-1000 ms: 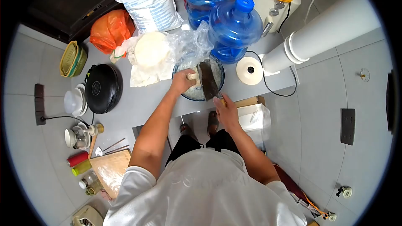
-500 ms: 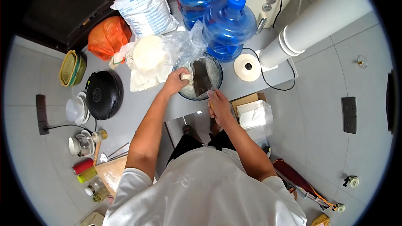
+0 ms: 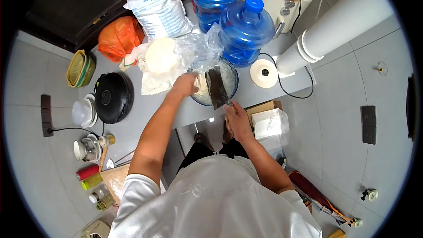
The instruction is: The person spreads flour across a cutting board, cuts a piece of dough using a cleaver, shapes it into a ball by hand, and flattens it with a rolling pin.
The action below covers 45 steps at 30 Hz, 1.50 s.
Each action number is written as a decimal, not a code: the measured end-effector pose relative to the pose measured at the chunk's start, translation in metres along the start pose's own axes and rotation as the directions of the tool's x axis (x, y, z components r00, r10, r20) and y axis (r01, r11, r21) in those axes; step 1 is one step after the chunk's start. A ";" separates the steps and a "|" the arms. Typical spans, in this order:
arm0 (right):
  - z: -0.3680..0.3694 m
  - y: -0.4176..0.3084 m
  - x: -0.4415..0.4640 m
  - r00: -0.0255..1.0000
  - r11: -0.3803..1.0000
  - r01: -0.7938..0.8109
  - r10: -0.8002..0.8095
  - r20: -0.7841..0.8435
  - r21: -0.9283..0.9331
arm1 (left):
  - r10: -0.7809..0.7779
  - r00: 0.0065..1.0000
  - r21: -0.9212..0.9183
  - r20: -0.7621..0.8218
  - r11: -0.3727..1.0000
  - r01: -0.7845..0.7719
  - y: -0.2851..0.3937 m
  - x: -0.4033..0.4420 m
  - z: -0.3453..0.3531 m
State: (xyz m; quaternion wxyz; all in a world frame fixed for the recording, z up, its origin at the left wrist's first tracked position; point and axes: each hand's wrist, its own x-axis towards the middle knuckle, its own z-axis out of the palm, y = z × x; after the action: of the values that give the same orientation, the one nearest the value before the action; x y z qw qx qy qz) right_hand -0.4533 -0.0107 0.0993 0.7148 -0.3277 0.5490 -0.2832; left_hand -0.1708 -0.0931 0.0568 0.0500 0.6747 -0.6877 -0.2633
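A cleaver [image 3: 215, 87] is gripped by its handle in my right hand [image 3: 238, 121], just in front of the bowl. Its wide dark blade, smeared with white, slants over the glass bowl [image 3: 233, 72], which holds white flour. At the bowl's left side, my left hand [image 3: 187, 84] is closed on pale dough [image 3: 202, 85], its fingertips partly hidden. The blade's left edge is close beside the dough. A crumpled clear plastic bag [image 3: 200, 48] lies against the bowl's far rim.
Behind my left hand a round pale slab [image 3: 161, 56] rests on a cloth [image 3: 154, 83]. Two blue water jugs [image 3: 246, 28] stand behind the bowl. To the right is a cream lid [image 3: 264, 73] with a cable; a black round pan [image 3: 114, 98] sits left.
The cleaver has moved toward me and tilted, with my right hand lower and further right. My left hand has turned over the dough. The whole view has shifted slightly.
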 end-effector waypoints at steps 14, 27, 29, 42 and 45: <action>0.030 0.022 0.050 0.984 0.929 -0.123 0.070 0.162 0.348 | -0.056 0.995 -0.528 -0.081 0.849 0.005 -0.015 -0.021 -0.003; 0.029 0.025 0.028 0.989 0.927 -0.125 0.088 0.119 0.353 | -0.069 0.994 -0.657 -0.086 0.754 -0.005 -0.018 -0.032 -0.017; 0.026 0.034 0.020 0.979 0.951 -0.146 0.098 0.179 0.274 | -0.093 0.991 -0.685 -0.101 0.728 -0.001 -0.019 -0.030 -0.017; 0.037 0.018 -0.015 0.974 0.935 -0.194 0.149 0.169 0.295 | -0.292 0.917 -0.823 -0.272 0.564 -0.065 -0.020 -0.063 -0.032; 0.049 0.034 -0.038 0.965 0.973 -0.168 0.130 0.228 0.158 | -0.434 0.834 -0.877 -0.340 0.467 -0.115 -0.044 -0.088 -0.022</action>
State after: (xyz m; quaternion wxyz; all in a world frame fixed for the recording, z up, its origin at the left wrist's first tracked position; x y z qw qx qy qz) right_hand -0.4130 0.0470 0.1049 0.8156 -0.2497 0.4643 -0.2386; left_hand -0.1148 -0.0130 0.0820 0.5428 0.6617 -0.3456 -0.3847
